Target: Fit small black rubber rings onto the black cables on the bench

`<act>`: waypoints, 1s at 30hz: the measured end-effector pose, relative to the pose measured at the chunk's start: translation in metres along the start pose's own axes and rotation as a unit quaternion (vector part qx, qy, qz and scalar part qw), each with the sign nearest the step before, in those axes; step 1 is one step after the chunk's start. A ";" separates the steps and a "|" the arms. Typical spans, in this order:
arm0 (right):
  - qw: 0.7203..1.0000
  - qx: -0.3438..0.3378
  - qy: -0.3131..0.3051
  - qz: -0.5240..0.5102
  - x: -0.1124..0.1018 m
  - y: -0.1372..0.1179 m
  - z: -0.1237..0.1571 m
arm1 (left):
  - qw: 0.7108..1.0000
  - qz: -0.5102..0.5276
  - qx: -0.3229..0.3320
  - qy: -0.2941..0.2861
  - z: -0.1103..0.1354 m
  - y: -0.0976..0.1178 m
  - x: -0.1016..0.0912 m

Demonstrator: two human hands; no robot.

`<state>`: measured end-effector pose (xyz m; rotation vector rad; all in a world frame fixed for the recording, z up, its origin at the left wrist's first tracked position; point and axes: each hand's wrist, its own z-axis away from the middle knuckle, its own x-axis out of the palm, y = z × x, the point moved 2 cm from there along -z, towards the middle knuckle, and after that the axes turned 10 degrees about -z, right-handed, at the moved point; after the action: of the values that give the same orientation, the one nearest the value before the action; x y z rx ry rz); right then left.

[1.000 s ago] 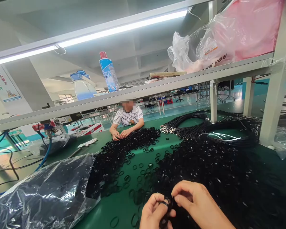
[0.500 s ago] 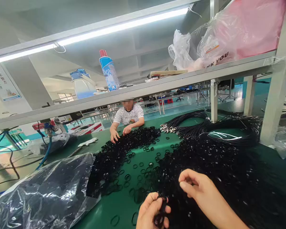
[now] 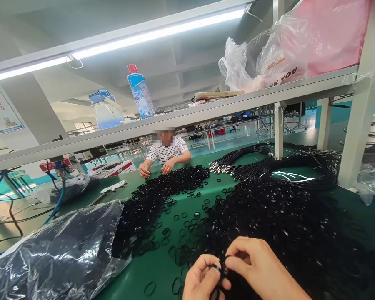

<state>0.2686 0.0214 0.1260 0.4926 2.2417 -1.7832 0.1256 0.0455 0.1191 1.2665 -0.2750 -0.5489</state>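
Note:
Several black rings are gripped in my left hand [image 3: 203, 279], low in the view, with one ring [image 3: 217, 268] showing at the thumb. Close beside it on the right, my right hand [image 3: 253, 262] is closed, thumb and forefinger pinched near those rings. Whatever sits in that pinch is too small and dark to make out. Under and behind both hands spreads a large heap of black rings [image 3: 268, 212] on the green table [image 3: 137, 277]. Loose rings lie scattered to the left of the heap.
Across the table a person in a striped shirt [image 3: 170, 151] has both hands at a second ring pile [image 3: 178, 179]. A plastic bag of black items [image 3: 59, 246] lies at left. Coiled black cables [image 3: 250, 160] rest by the shelf post [image 3: 278, 133]. The shelf [image 3: 187, 118] crosses above, carrying a spray can [image 3: 140, 93].
My right hand has moved left and slightly down, close against my left hand. The person opposite has drawn one hand back to the left from the pile.

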 end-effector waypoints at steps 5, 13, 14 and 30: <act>0.999 -0.024 0.017 -0.019 -0.007 0.002 -0.001 | 1.000 0.028 -0.006 0.003 0.000 0.002 0.004; 0.989 -0.062 0.131 0.028 -0.024 0.004 -0.006 | 0.996 0.086 -0.006 0.028 0.001 0.000 0.000; 0.988 -0.069 0.135 0.021 -0.024 0.003 -0.007 | 0.992 0.125 -0.011 0.031 0.004 0.001 0.001; 0.997 -0.018 -0.013 -0.069 -0.004 0.007 -0.004 | 0.997 0.066 0.005 0.035 0.001 -0.003 -0.001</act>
<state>0.2749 0.0268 0.1220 0.3122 2.3371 -1.7988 0.1241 0.0447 0.1163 1.2654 -0.3004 -0.3908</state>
